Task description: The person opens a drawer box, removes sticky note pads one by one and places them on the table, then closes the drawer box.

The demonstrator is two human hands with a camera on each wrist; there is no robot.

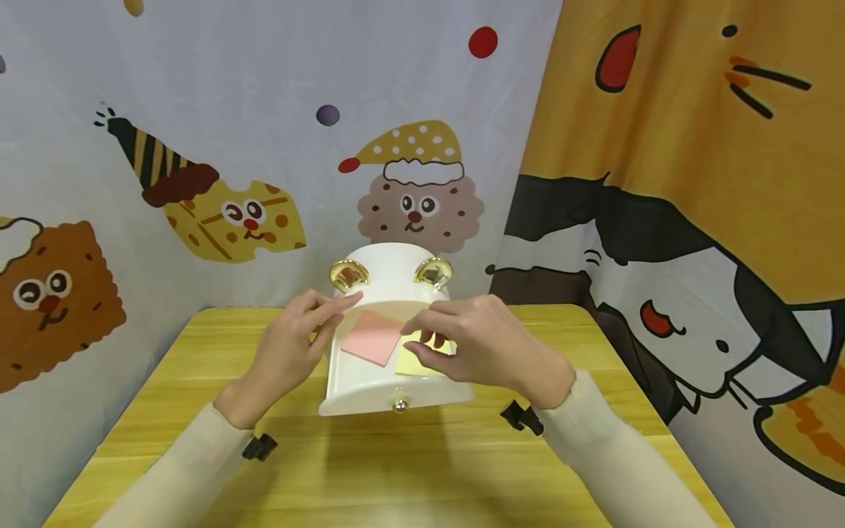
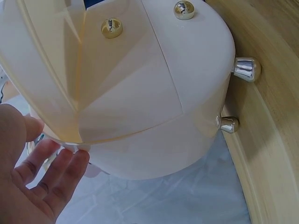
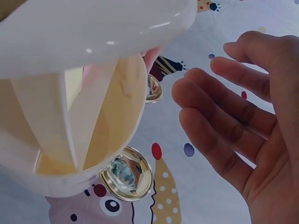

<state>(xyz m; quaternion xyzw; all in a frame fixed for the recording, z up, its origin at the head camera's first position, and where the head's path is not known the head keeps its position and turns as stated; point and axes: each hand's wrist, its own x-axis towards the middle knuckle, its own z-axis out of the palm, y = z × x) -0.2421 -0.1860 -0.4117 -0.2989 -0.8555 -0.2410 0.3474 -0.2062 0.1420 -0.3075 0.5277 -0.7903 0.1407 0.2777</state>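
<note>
A white rounded box (image 1: 389,385) with gold round ears (image 1: 348,275) stands on the table. In its open front part lie a pink square of paper (image 1: 371,339) and a yellow square of paper (image 1: 411,361), side by side. My left hand (image 1: 284,352) is at the box's left side, index finger extended toward the gold ear; in the left wrist view its fingertips (image 2: 79,156) touch the box's rim. My right hand (image 1: 485,337) hovers over the yellow paper, partly covering it. In the right wrist view its loosely bent fingers (image 3: 205,126) hold nothing and are apart from the box.
The box stands near the far edge of the wooden table (image 1: 264,484), close to a cartoon-printed cloth (image 1: 251,88). It has gold front knobs (image 2: 112,28) and shiny feet (image 2: 246,69). Orange cloth (image 1: 673,132) hangs at the right.
</note>
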